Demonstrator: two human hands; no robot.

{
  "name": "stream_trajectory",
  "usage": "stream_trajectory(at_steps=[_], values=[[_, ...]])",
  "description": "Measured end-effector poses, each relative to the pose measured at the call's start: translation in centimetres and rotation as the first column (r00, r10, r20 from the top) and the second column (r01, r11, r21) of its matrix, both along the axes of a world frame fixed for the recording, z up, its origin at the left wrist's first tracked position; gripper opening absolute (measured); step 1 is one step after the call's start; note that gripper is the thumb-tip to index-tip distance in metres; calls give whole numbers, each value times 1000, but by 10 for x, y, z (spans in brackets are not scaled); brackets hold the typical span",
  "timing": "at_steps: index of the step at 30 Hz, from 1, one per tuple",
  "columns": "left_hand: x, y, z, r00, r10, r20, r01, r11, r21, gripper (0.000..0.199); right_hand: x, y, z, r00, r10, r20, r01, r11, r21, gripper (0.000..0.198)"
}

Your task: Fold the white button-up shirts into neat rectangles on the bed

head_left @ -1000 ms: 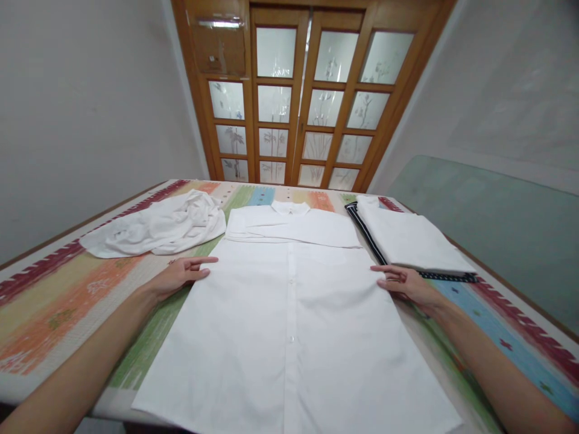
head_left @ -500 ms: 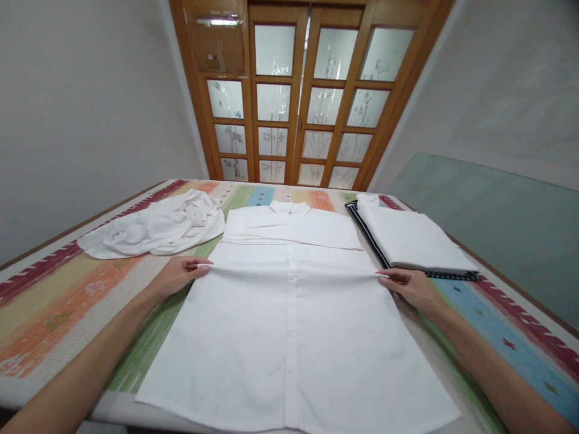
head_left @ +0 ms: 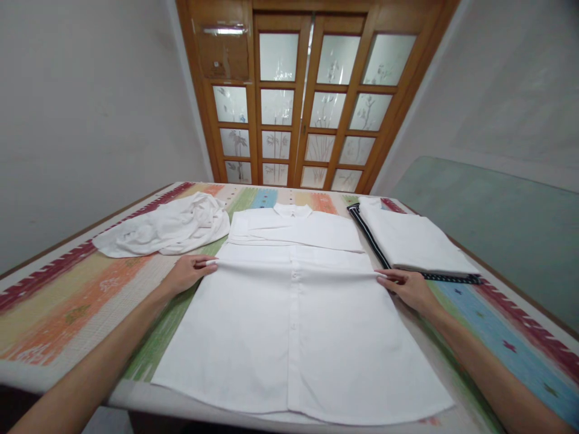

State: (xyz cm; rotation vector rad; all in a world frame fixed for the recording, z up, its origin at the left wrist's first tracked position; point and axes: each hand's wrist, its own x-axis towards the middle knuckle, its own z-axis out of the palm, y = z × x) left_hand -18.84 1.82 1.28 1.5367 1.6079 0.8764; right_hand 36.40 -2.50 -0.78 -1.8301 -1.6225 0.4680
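Note:
A white button-up shirt (head_left: 289, 337) lies front side up, its collar at the far end and its hem by the table's near edge. Both sleeves are laid across the chest below the collar. My left hand (head_left: 190, 272) pinches the shirt's left side edge at mid-height, thumb and fingers closed on the cloth. On the opposite side edge my right hand (head_left: 407, 288) grips the fabric in the same way. Between the hands the cloth is drawn into a slightly raised crosswise ridge. The button placket runs down the middle.
A crumpled white garment (head_left: 167, 226) lies at the left. At the right sits a stack of folded white clothes (head_left: 416, 238) over a black piece with white trim (head_left: 368, 235). A striped cloth (head_left: 85, 301) covers the table. Beyond stand wooden glass-paned doors (head_left: 301, 126).
The shirt's hem has slid a little away from the table's near edge. Both hands keep their pinch on the sides, the left one slightly further right. The view has shifted slightly.

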Motion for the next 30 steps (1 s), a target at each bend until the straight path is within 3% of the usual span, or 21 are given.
stream_trajectory(at_steps=[4, 10, 17, 24, 30], values=[[3, 1, 1, 999, 33, -34, -30, 996, 88, 54, 0, 0, -2, 999, -14, 31, 13, 999, 39, 48], [7, 1, 5, 999, 26, -46, -18, 986, 165, 50, -4, 3, 1, 997, 71, 8, -71, 977, 200, 45], [2, -3, 2, 997, -27, 77, 21, 997, 79, 69, -5, -4, 0, 994, 79, -71, -71, 991, 110, 43], [-8, -11, 7, 987, -160, 21, 158, 985, 76, 67, 5, -10, -3, 979, 168, -111, -163, 985, 58, 61], [-8, -11, 11, 986, -113, -121, 125, 987, 97, 57, 6, -10, -8, 990, 142, -8, -139, 982, 128, 52]])
